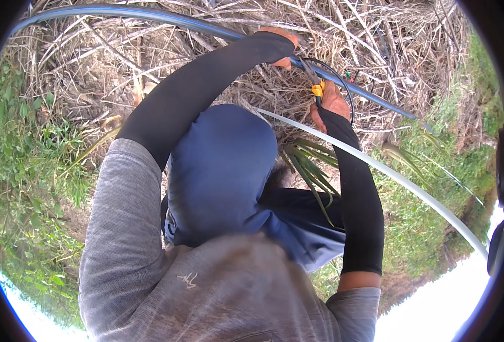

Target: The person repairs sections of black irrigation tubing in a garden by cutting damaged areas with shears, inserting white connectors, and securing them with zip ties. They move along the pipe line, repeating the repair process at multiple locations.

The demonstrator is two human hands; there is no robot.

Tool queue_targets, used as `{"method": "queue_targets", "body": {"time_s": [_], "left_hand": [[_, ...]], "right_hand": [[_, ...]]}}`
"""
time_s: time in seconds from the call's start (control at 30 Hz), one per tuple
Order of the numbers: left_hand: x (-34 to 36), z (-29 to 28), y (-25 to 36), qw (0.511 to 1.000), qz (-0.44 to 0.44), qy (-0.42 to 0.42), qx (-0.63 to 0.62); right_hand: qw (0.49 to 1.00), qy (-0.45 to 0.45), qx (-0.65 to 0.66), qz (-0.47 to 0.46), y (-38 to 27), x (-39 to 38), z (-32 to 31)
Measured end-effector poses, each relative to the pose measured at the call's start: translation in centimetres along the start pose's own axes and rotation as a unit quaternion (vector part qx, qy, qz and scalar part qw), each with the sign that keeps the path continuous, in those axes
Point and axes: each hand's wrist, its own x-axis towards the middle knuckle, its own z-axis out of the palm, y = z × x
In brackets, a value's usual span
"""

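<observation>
A dark blue hose (166, 17) runs across the far side of the ground from upper left to right. My left hand (284, 41) is closed round it near the middle, its fingers mostly hidden behind the black sleeve. Just to the right, my right hand (333, 104) grips pliers (317, 86) with yellow-and-black handles. Their metal jaws point up and left, at the hose beside my left hand; whether they bite on it I cannot tell. A thin black tube (343, 80) arches from the hose by the jaws, over my right hand, down to its wrist.
A white pipe (411, 188) slants across my right forearm toward the lower right. Dry stalks (115, 62) litter the ground around the hose. A spiky green plant (311, 165) grows by my knee (223, 154). Green weeds (24, 171) stand at both sides.
</observation>
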Motion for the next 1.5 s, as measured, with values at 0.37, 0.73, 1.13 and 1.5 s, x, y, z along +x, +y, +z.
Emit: {"method": "queue_targets", "body": {"time_s": [0.37, 0.73, 1.13, 1.5], "left_hand": [[-0.5, -2.1, 2.1, 0.955, -0.077, -0.160, -0.236], [1.9, 0.4, 0.9, 0.932, -0.117, -0.242, -0.245], [1.7, 2.3, 1.0, 0.958, -0.090, -0.125, -0.244], [0.2, 2.1, 1.2, 0.977, -0.088, -0.069, -0.180]], "right_hand": [[0.998, 0.029, -0.054, -0.003, 0.8, -0.6, 2.9], [0.999, 0.025, -0.023, -0.007, -0.2, -1.0, 2.6], [0.999, 0.014, -0.041, -0.024, 0.1, -0.7, 3.0], [0.997, 0.022, -0.071, -0.027, 0.2, -0.6, 3.6]]}}
